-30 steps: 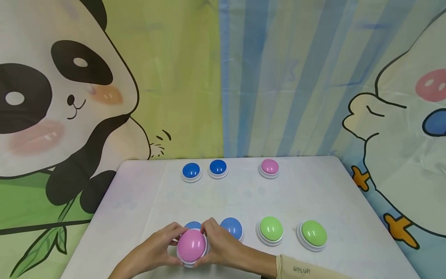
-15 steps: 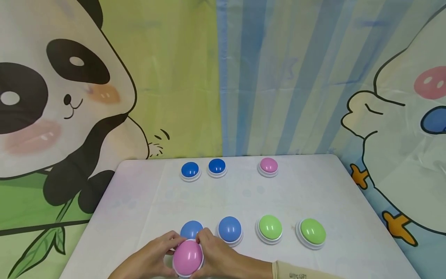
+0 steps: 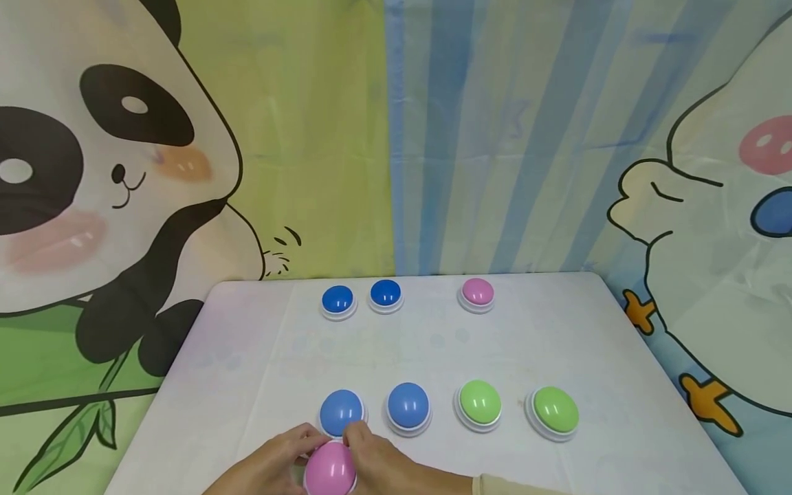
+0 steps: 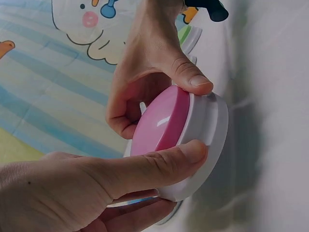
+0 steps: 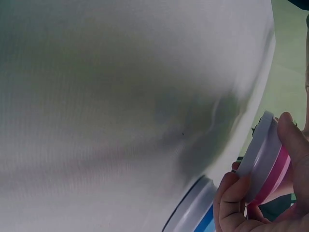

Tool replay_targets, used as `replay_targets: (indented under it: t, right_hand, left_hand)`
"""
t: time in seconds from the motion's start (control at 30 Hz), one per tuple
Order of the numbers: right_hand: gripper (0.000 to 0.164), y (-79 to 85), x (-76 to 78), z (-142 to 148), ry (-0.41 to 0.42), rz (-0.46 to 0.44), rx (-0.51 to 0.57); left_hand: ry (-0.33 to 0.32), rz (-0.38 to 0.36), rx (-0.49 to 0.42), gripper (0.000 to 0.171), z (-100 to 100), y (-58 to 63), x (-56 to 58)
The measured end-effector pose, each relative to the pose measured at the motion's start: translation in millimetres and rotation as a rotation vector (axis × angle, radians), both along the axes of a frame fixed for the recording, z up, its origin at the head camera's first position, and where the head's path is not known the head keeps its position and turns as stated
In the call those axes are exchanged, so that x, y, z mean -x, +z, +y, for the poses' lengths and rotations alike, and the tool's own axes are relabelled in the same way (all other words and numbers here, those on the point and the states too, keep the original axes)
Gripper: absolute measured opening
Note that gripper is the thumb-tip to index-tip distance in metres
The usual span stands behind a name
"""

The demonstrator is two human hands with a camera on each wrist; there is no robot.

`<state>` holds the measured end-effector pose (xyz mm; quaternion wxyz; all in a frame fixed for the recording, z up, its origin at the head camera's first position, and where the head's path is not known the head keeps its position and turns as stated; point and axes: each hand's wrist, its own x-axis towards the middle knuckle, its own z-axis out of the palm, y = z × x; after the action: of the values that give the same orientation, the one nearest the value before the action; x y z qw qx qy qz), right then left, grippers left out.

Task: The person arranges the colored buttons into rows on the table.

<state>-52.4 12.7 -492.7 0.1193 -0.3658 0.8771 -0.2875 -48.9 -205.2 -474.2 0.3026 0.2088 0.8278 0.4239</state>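
Head view: left hand (image 3: 272, 460) & right hand (image 3: 386, 464) pinch a pink btn (image 3: 331, 469) btwn them, thumbs (image 4: 194, 151) on its white base (image 4: 212, 118), near side of the white table (image 3: 433, 350), left of ctr. Just beyond it, a blue btn (image 3: 341, 411); to the right, another blue (image 3: 408, 405), then 2 green btns (image 3: 480, 401). Far edge: 2 dark-blue btns (image 3: 337, 299) & 1 smaller-looking pink (image 3: 478, 291).

The nearest button (image 3: 331, 470) is pink and white, the backdrop (image 3: 408, 137) yellow-green and blue-striped.
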Motion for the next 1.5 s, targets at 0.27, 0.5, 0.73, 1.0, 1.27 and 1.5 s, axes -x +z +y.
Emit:
replay_targets:
  t: [0.27,0.5,0.73,1.0,1.27,1.5]
  right_hand:
    - [0.058,-9.7,-2.4,-4,0.002,-0.063,-0.102]
    - [0.052,-17.2,-2.2,-5,-0.013,-0.179,-0.113]
    - [0.054,-17.8,-0.8,-7,-0.005,-0.136,-0.156]
    - [0.052,-20.7,-1.3,-12,0.016,-0.089,-0.215]
    - [0.051,-24.4,-2.2,-11,0.077,-0.046,-0.153]
    - [0.058,-25.6,-1.1,-6,0.086,-0.003,-0.171]
  left_hand:
    - [-0.093,0.088,-0.066,0.067,-4,-21.5,-0.2]
    - [-0.145,0.106,-0.126,0.066,-5,-32.7,0.9]
    - [-0.198,0.268,-0.091,0.064,-5,-38.1,4.3]
    - [-0.255,0.505,-0.014,0.064,-4,-42.9,4.2]
    - [-0.268,0.733,0.055,0.057,-5,-48.5,-0.6]
    - [-0.263,0.766,0.138,0.07,-7,-46.0,-6.4]
